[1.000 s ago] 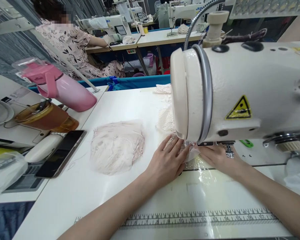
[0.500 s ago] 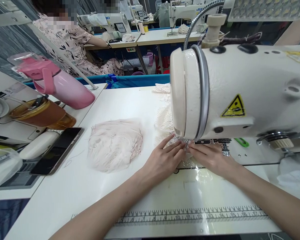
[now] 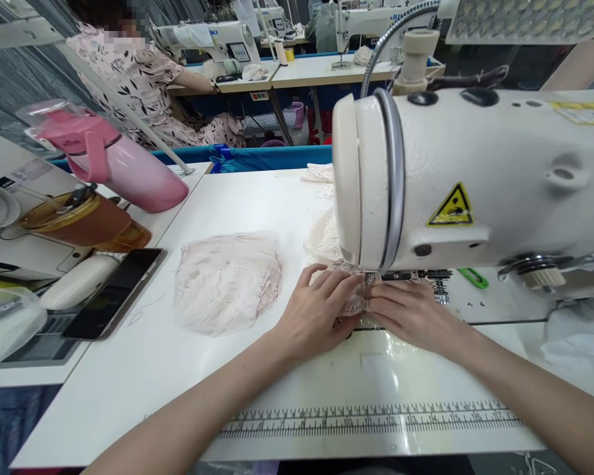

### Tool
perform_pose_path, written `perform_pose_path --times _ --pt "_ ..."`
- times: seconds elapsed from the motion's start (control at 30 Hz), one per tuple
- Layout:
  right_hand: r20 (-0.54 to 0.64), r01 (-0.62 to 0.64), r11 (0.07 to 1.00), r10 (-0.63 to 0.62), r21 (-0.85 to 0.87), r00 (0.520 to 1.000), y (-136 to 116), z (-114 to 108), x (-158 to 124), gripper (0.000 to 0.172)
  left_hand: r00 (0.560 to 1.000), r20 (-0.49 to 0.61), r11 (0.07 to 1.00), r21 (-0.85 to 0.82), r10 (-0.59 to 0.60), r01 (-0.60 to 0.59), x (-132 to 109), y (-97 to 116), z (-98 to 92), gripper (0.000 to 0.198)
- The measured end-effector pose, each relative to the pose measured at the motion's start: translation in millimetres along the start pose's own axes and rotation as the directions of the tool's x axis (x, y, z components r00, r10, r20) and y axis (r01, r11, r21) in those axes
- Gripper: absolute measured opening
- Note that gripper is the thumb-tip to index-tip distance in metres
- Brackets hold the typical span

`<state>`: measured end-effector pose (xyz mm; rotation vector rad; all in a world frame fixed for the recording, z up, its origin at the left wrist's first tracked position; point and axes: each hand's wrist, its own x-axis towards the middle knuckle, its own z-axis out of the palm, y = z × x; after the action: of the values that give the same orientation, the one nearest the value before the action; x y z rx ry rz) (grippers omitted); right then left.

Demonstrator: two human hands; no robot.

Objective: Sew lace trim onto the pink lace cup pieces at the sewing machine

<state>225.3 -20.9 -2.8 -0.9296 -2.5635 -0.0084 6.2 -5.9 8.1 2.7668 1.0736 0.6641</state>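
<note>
Pale lace fabric [image 3: 355, 303] lies bunched under the head of a white sewing machine [image 3: 440, 178], and more of it spreads out behind. My left hand [image 3: 319, 307] pinches the fabric's near edge, with the thumb low and the fingers bent over the top. From the other side, my right hand [image 3: 408, 311] grips the same lace, its fingers together beside the presser foot area. The machine head hides the needle. To the left, a flat pile of pale sheer fabric pieces [image 3: 228, 284] rests on the white table [image 3: 257, 402].
A black phone [image 3: 116, 293], an amber drink cup [image 3: 86, 221] and a pink bottle [image 3: 123, 158] stand along the left side. Green thread snips [image 3: 473, 278] lie right of the needle area. A ruler strip [image 3: 356, 420] runs along the front edge. Across the aisle sits another person [image 3: 129, 86].
My left hand has gone from lying flat with fingers stretched to a bent-finger pinch. The lace between my hands is lifted and bunched closer to me. My view has shifted slightly.
</note>
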Motion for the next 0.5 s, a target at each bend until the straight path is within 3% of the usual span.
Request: perform_pose_path --times 0.1,0.27,0.43,0.5 --pt "0.007 0.000 0.997 0.000 0.074 1.000 -2 -3 -2 0.014 0.999 0.002 0.998 -0.038 0.049 -0.049 -1 0 -1.6 0.006" --pt "-0.043 0.013 0.995 -0.009 0.097 0.999 -5 -5 -3 0.007 0.967 -0.103 0.971 0.077 0.233 -0.226 -1 3 -4.0 0.014" --pt "-0.065 0.064 0.995 -0.059 0.075 0.996 -10 -6 2 0.005 0.940 -0.137 0.942 0.173 0.311 -0.286 -1 5 -5.8 0.019" --pt "-0.094 0.087 0.992 -0.078 0.089 0.993 -11 -7 3 0.014 0.937 -0.133 0.934 0.206 0.323 -0.292 -1 4 -6.4 0.021"
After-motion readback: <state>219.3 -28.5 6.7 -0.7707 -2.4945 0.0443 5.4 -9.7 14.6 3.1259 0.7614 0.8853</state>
